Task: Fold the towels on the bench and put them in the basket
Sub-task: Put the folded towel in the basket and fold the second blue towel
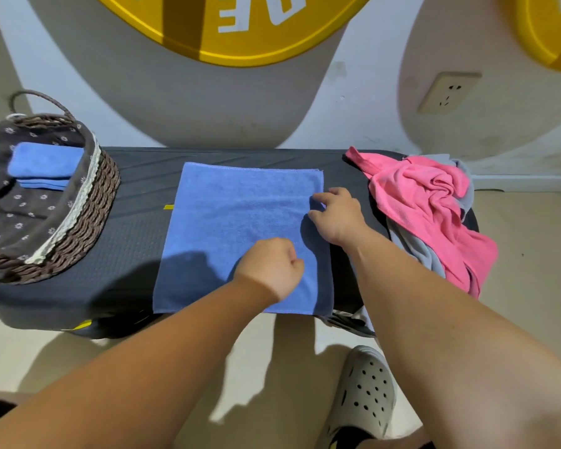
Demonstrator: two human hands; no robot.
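Pink towel heap (428, 202) lies beside blue towel (240, 209).

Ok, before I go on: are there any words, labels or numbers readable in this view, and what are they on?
"DE": white letters on the yellow round sign on the wall. The letters beside them are cut off by the frame.
The second yellow sign, far right, shows only a white fragment, unreadable.
No text is visible on the blue towel, the basket or the wall socket.
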